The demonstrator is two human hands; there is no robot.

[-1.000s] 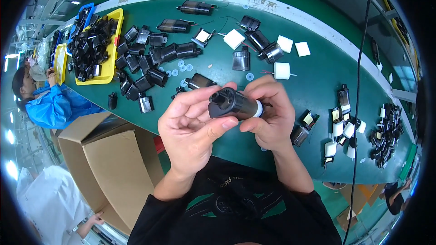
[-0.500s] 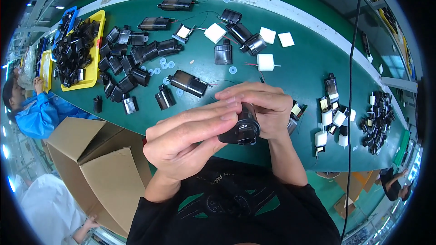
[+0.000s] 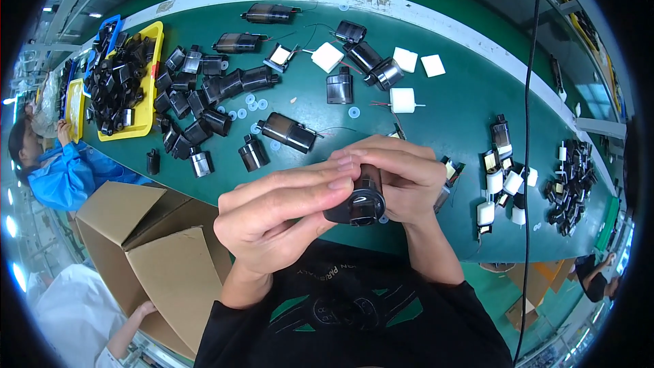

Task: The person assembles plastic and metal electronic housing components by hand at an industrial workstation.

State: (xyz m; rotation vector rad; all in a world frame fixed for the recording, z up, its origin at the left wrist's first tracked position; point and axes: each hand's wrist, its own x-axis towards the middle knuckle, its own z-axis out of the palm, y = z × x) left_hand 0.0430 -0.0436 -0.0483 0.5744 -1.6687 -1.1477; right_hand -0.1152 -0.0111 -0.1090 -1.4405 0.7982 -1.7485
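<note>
Both my hands hold one dark, see-through plastic housing (image 3: 366, 199) above the near edge of the table. Its round, open mouth points down toward me. My left hand (image 3: 276, 208) closes on it from the left, with fingers stretched along its top and the thumb below. My right hand (image 3: 403, 176) grips its right and far side; some of those fingertips are hidden behind the piece. Just beyond my hands lies a similar housing with thin wires (image 3: 289, 132). Close to my right hand is a small part with a pale block and dark frame (image 3: 448, 172).
Dark housings fill a yellow tray (image 3: 158, 48) at the left. White square pads (image 3: 432, 65), a white cylinder (image 3: 402, 100) and small translucent discs (image 3: 353, 112) lie on the green table (image 3: 327, 48). An open carton (image 3: 174, 266) stands left; a black cable (image 3: 528, 129) hangs right. Co-workers are at left.
My hands keep their grip on the housing, which has tilted slightly, its mouth turning more downward. The whole view has shifted a little. At the left, a co-worker's hand has moved up along the carton.
</note>
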